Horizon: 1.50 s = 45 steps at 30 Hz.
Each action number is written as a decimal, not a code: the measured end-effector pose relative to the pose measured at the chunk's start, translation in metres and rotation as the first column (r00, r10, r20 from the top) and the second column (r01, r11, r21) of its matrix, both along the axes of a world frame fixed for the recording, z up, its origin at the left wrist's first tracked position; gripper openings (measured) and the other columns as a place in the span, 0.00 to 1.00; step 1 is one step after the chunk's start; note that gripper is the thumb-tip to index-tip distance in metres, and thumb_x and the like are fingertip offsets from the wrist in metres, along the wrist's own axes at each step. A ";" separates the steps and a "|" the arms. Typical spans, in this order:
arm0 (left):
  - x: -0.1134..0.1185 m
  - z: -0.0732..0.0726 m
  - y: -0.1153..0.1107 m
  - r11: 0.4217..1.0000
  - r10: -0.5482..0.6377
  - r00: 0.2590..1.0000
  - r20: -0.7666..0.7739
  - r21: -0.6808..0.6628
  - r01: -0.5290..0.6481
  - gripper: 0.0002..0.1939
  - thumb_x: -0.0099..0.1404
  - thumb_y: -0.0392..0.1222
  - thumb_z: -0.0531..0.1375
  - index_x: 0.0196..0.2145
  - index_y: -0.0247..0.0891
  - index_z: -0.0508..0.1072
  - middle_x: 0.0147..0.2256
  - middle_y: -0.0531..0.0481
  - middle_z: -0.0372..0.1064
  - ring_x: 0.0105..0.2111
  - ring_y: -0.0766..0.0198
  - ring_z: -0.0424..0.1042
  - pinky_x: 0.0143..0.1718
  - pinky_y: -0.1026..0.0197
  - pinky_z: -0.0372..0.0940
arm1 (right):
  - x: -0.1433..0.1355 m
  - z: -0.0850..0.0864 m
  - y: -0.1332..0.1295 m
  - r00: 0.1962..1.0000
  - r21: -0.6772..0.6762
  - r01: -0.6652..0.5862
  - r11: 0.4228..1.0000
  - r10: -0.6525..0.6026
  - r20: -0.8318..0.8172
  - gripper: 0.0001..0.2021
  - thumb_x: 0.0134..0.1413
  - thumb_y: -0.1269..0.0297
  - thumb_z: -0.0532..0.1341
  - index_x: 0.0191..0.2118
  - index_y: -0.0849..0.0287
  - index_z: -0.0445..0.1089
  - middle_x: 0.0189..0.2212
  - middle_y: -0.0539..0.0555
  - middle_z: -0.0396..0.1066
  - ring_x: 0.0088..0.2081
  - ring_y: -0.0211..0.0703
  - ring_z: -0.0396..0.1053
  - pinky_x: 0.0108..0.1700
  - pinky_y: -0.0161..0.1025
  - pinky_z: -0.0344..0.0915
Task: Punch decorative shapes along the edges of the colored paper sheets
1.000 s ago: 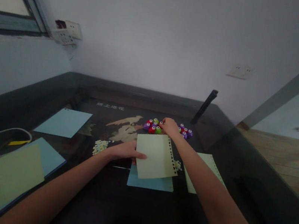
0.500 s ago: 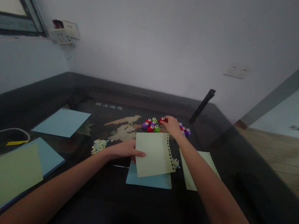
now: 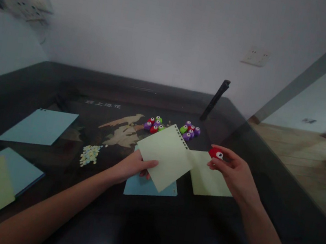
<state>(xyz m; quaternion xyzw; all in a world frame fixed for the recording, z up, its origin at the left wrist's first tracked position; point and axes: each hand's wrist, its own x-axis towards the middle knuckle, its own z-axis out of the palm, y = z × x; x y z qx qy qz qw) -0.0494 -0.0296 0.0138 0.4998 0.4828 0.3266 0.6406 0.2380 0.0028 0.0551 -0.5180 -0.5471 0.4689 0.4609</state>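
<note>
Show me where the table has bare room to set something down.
Bare table shows in front of the middle blue sheet, between the forearms, and behind the toys, left of the black stick. Crowded: the middle, where the left hand holds a pale sheet over the blue one, a second pale sheet alongside, the right hand nearby with a red toy.

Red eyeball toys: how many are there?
4: one red eyeball toy in the right hand, two in the left cluster, one in the right cluster; the held paper might hide more.
</note>
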 end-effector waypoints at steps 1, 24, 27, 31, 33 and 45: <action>0.004 -0.002 -0.003 1.000 0.018 1.000 0.013 0.002 -0.018 0.16 0.57 0.49 0.62 0.36 0.34 0.68 0.21 0.52 0.67 0.19 0.68 0.63 0.19 0.65 0.52 | 0.003 -0.003 -0.005 0.998 -0.042 0.004 0.999 -0.006 -0.057 0.21 0.38 0.63 0.70 0.44 0.52 0.72 0.34 0.52 0.74 0.30 0.43 0.73 0.40 0.47 0.70; 0.005 0.007 -0.012 0.999 0.008 0.957 -0.291 0.032 0.001 0.15 0.57 0.50 0.59 0.21 0.35 0.70 0.20 0.47 0.72 0.24 0.61 0.71 0.32 0.60 0.66 | -0.014 -0.035 -0.016 0.912 -0.313 -0.200 0.929 0.060 -0.405 0.11 0.45 0.63 0.68 0.37 0.57 0.75 0.33 0.53 0.76 0.28 0.37 0.72 0.35 0.39 0.71; 0.005 0.008 -0.012 0.999 0.004 0.953 -0.304 0.040 0.009 0.15 0.57 0.50 0.59 0.22 0.35 0.70 0.21 0.47 0.73 0.24 0.60 0.72 0.34 0.60 0.67 | -0.015 -0.035 -0.017 0.912 -0.314 -0.194 0.929 0.053 -0.407 0.11 0.44 0.63 0.68 0.37 0.58 0.75 0.33 0.53 0.76 0.28 0.37 0.72 0.35 0.40 0.71; 0.006 0.010 -0.012 1.000 0.002 0.946 -0.325 0.024 0.006 0.16 0.57 0.50 0.58 0.21 0.35 0.70 0.20 0.46 0.73 0.25 0.60 0.72 0.35 0.59 0.67 | -0.018 -0.035 -0.017 0.918 -0.313 -0.175 0.933 0.040 -0.394 0.11 0.43 0.63 0.69 0.36 0.58 0.74 0.32 0.53 0.76 0.27 0.37 0.72 0.35 0.40 0.71; 0.006 0.010 -0.012 1.000 0.007 0.943 -0.333 0.023 0.001 0.16 0.57 0.51 0.58 0.21 0.35 0.70 0.20 0.46 0.72 0.24 0.60 0.72 0.34 0.59 0.67 | -0.019 -0.035 -0.018 0.921 -0.309 -0.168 0.936 0.037 -0.387 0.12 0.43 0.63 0.69 0.36 0.58 0.74 0.32 0.53 0.76 0.27 0.37 0.73 0.34 0.40 0.71; 0.007 0.012 -0.012 1.000 0.009 0.930 -0.369 -0.002 -0.010 0.16 0.56 0.51 0.58 0.23 0.36 0.73 0.23 0.44 0.74 0.26 0.57 0.74 0.33 0.57 0.68 | -0.025 -0.034 -0.020 0.918 -0.296 -0.152 0.943 0.024 -0.396 0.13 0.39 0.64 0.71 0.34 0.58 0.73 0.32 0.51 0.76 0.27 0.39 0.74 0.32 0.40 0.71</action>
